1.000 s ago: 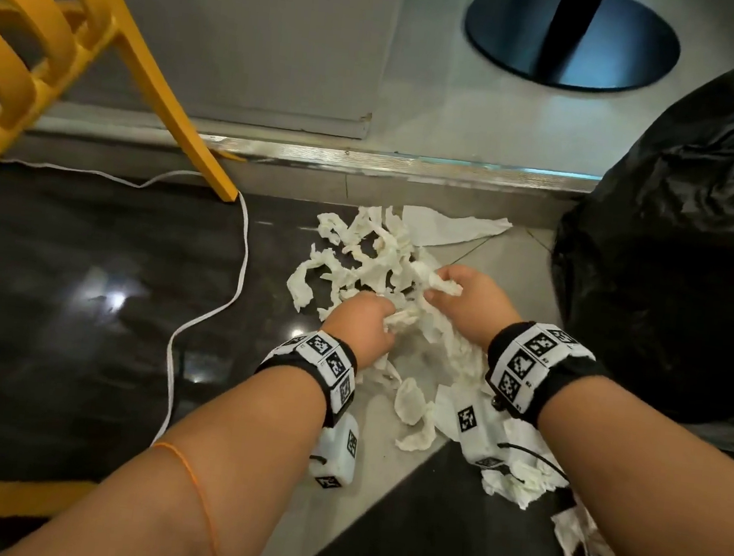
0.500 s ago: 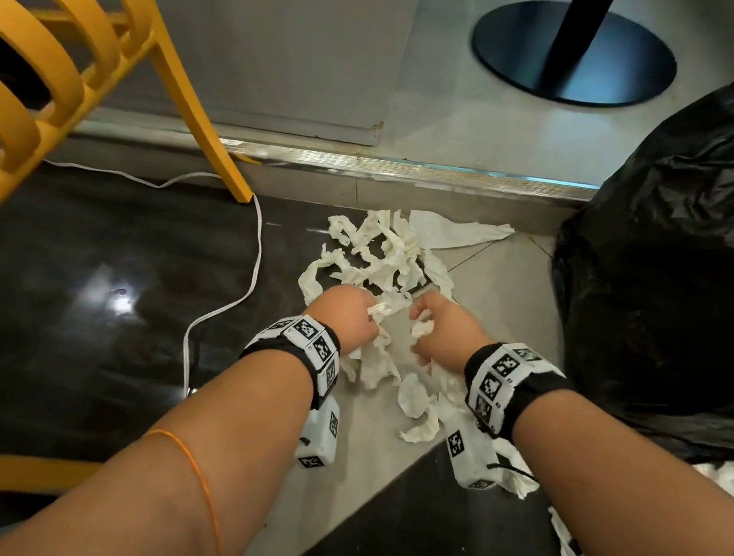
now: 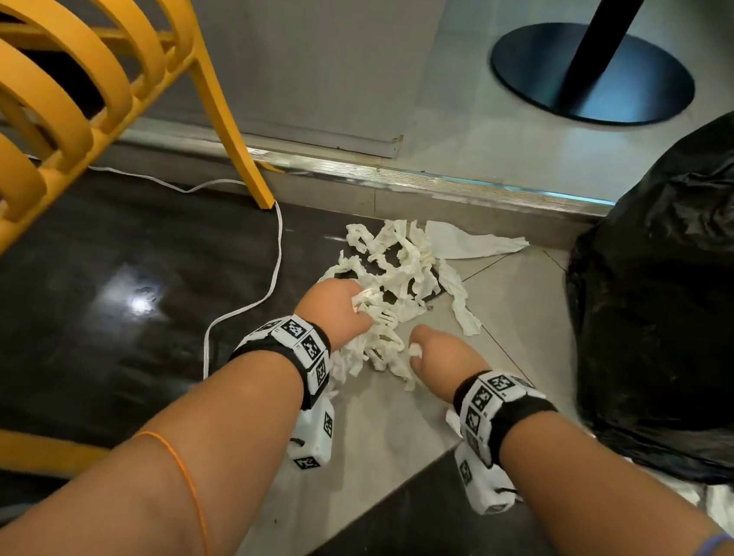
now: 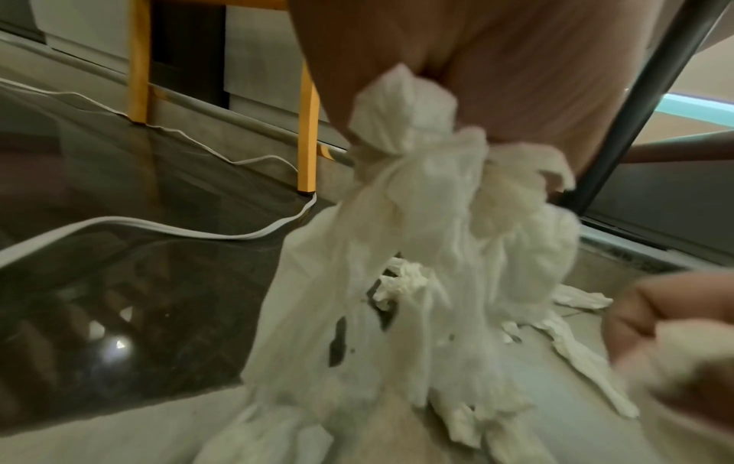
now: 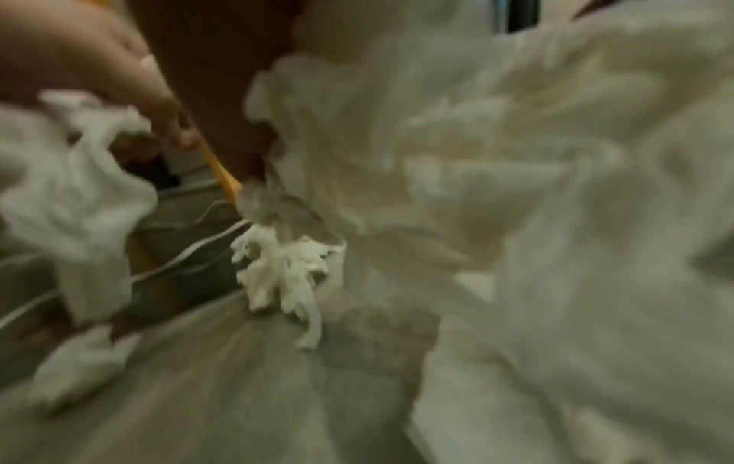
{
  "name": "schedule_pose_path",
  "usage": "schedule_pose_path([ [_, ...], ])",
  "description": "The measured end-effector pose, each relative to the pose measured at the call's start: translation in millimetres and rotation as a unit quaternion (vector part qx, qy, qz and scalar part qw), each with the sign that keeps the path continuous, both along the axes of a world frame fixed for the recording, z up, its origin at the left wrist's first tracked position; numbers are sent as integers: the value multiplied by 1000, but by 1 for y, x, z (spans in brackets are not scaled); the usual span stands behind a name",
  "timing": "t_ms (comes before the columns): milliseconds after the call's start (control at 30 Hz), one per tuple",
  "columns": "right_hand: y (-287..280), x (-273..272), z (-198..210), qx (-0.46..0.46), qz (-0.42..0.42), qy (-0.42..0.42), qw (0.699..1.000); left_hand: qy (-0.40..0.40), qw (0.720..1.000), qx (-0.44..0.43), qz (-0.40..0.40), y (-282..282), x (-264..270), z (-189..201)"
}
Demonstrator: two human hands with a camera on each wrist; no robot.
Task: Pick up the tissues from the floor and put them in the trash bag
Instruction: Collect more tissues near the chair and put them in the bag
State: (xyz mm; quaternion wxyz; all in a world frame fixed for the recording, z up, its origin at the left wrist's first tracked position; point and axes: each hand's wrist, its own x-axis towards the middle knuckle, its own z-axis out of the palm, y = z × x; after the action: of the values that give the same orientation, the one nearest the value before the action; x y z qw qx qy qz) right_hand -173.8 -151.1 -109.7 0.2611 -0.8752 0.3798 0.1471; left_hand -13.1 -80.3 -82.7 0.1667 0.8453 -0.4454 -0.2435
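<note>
- left hand (image 3: pixel 336 313): grip curled tight round a bunch of tissues (image 4: pixel 429 201), strands trailing down to the floor (image 3: pixel 384 438).
- right hand (image 3: pixel 440 362): grip closed on another wad (a white scrap shows at the thumb; its wrist view is blurred).
- more tissues lie just beyond both hands, on the floor.
- trash bag (image 3: pixel 678 319): black, at the right, near the pile.
- yellow chair (image 3: pixel 75 66) at far left, white cable (image 3: pixel 264 294) beside it.

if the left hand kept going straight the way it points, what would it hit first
Probably the loose tissues on the floor just beyond the left hand, which already grips a bunch. Past them lies the metal floor strip; depth is unclear.
</note>
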Motion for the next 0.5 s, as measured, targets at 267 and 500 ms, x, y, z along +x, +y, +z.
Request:
schedule_pose_path([
  [267,2,28,-6,-32,17,11,999,3,996,88,14,21,2,-14],
  [500,22,40,-38,-67,196,103,973,20,995,95,27,45,1,-23],
])
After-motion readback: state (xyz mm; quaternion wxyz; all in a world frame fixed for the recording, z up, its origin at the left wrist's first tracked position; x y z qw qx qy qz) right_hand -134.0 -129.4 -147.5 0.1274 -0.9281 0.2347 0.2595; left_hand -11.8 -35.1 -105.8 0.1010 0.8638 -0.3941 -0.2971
